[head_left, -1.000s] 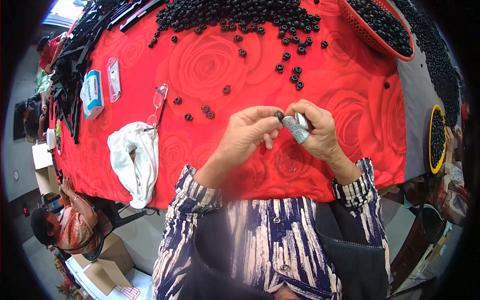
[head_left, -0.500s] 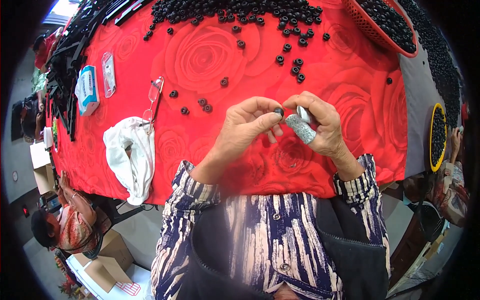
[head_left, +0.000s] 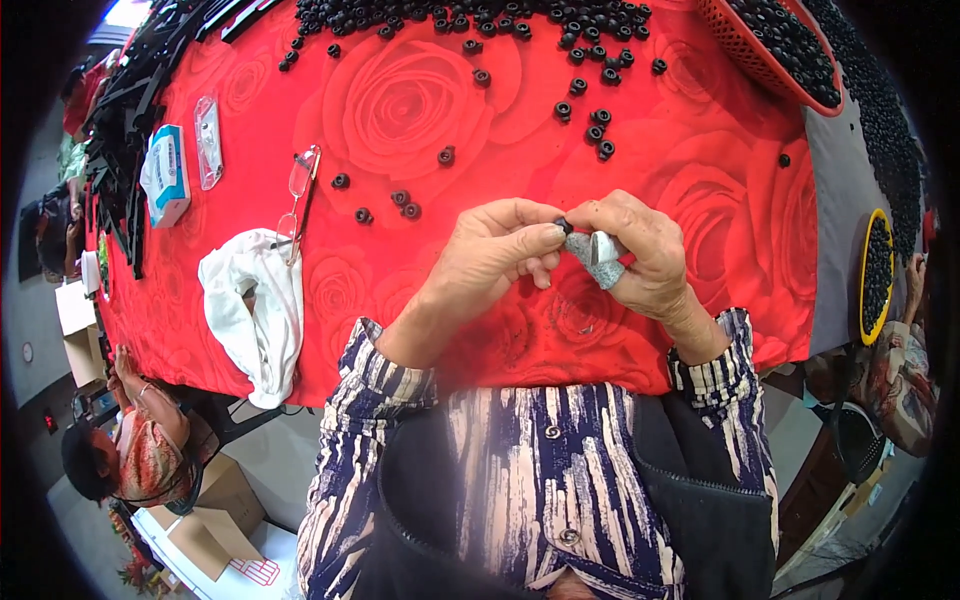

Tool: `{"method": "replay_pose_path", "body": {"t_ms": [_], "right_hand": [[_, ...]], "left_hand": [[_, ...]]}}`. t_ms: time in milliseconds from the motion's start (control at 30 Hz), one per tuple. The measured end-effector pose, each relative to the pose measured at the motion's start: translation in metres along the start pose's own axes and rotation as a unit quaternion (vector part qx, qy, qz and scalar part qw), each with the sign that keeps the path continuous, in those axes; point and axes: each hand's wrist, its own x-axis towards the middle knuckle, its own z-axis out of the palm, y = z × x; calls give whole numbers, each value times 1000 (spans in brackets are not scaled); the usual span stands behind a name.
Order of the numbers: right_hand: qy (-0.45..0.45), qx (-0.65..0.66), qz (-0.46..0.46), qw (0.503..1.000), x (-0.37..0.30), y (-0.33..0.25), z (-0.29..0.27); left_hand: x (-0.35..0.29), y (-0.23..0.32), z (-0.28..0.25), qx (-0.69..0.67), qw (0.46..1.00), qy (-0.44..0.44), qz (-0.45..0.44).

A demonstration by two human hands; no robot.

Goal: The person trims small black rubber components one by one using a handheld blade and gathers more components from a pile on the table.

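My left hand (head_left: 488, 248) pinches a small round black part (head_left: 564, 226) between thumb and forefinger, above the red rose-patterned cloth. My right hand (head_left: 645, 252) is closed close against it, the forefinger tip at the part. A speckled grey cover (head_left: 608, 277) wraps the right thumb. Beneath the curled right forefinger shows a small silver metal piece (head_left: 604, 247), which looks gripped there; its exact kind is unclear. Several loose black ring-shaped parts (head_left: 402, 204) lie on the cloth beyond my hands.
A big heap of black parts (head_left: 470, 15) spans the far edge. Far right stands a red basket (head_left: 745, 60) of them; a yellow-rimmed tray (head_left: 866, 275) is beyond. On the left lie white cloth (head_left: 250, 320), glasses (head_left: 300, 180), a tissue pack (head_left: 170, 178) and black strips (head_left: 125, 140). People sit both sides.
My hands have come closer together, the right thumb cover now meeting the black part. The silver piece has turned and moved slightly lower. The whole view has shifted slightly.
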Motion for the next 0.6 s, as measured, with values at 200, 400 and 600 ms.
{"method": "replay_pose_path", "body": {"t_ms": [200, 400, 600], "right_hand": [[14, -6, -25, 1000, -3, 3, 1], [20, -3, -29, 999, -1, 3, 2], [12, -3, -14, 1000, -2, 1, 1]], "left_hand": [[-3, 0, 8, 54, 998, 0, 43], [-4, 1, 10, 83, 995, 22, 52], [-3, 0, 9, 100, 993, 28, 51]]}}
